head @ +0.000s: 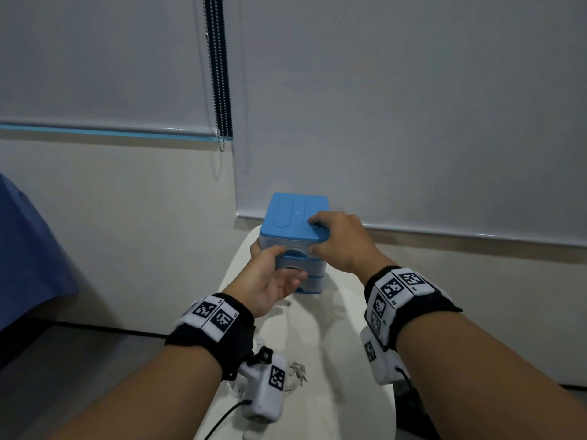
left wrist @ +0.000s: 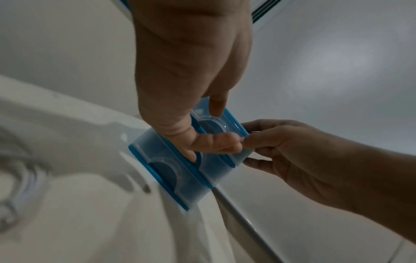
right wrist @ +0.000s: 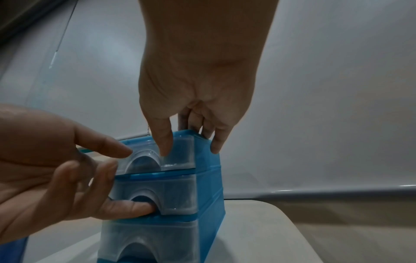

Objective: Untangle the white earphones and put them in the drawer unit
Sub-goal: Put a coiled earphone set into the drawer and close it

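The blue drawer unit [head: 286,214] [left wrist: 171,178] [right wrist: 209,186], with three frosted drawers, stands at the far end of the white table [head: 333,344]. All three drawers look pushed in. My left hand [head: 270,274] [left wrist: 202,137] [right wrist: 101,178] is at its front, thumb on the top drawer and one finger hooked in the middle drawer's handle recess. My right hand [head: 324,236] [right wrist: 191,124] [left wrist: 270,142] grips the unit's top right corner, thumb on the top drawer's front and fingers over the lid. The white earphones [head: 297,373] lie bunched on the near table, partly hidden under my left wrist.
The table is narrow, with rounded edges on both sides [right wrist: 258,222]. Behind the unit are the wall and a grey roller blind with a bead chain [head: 222,90]. A blue cloth [head: 28,249] hangs at the left. A black cable [head: 111,328] runs along the floor.
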A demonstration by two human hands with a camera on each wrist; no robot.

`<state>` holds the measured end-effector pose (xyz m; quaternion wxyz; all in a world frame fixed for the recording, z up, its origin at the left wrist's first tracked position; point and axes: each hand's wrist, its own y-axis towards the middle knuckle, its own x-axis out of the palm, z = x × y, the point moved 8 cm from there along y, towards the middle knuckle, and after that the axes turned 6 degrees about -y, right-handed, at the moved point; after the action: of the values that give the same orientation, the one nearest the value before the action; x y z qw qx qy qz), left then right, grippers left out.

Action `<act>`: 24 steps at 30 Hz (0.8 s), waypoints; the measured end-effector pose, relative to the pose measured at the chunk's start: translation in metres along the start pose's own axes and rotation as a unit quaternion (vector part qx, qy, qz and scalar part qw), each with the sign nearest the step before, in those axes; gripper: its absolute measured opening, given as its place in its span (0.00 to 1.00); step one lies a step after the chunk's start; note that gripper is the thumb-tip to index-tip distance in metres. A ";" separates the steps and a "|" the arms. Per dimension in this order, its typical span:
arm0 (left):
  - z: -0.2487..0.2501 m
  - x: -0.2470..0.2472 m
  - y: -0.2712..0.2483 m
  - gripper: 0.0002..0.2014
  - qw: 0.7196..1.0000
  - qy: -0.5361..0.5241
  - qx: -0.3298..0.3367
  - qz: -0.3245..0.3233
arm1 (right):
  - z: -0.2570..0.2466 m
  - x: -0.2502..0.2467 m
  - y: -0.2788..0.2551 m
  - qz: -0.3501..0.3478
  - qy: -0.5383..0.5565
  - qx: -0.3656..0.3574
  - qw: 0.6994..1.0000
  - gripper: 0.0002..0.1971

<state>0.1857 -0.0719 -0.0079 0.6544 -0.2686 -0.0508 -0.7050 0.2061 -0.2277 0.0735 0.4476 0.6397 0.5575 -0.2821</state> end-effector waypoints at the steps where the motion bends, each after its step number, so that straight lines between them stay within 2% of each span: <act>1: -0.002 0.002 0.000 0.16 1.000 -0.030 0.002 -0.002 | 0.000 -0.001 0.000 -0.002 0.000 -0.002 1.000 0.30; 3: -0.005 0.002 0.001 0.18 0.998 -0.065 0.005 0.000 | -0.002 -0.002 0.001 -0.009 0.000 -0.007 1.000 0.29; 11: -0.008 0.003 -0.002 0.15 0.999 -0.053 0.005 -0.004 | -0.010 0.001 -0.002 0.009 -0.029 -0.004 1.000 0.28; 15: -0.010 0.002 -0.005 0.14 0.998 -0.059 -0.005 -0.017 | -0.019 0.006 0.003 -0.030 -0.090 -0.018 0.995 0.39; 19: -0.011 0.000 -0.005 0.16 0.998 -0.057 -0.019 -0.017 | -0.021 0.009 0.005 -0.026 -0.103 -0.020 0.994 0.27; 24: -0.012 -0.010 -0.011 0.18 0.998 -0.022 -0.051 -0.004 | -0.020 0.004 0.007 -0.029 -0.091 -0.013 0.995 0.26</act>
<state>0.1717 -0.0669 -0.0199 0.6361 -0.3164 -0.0303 -0.7031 0.2108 -0.2080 0.0804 0.4966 0.5893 0.5361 -0.3445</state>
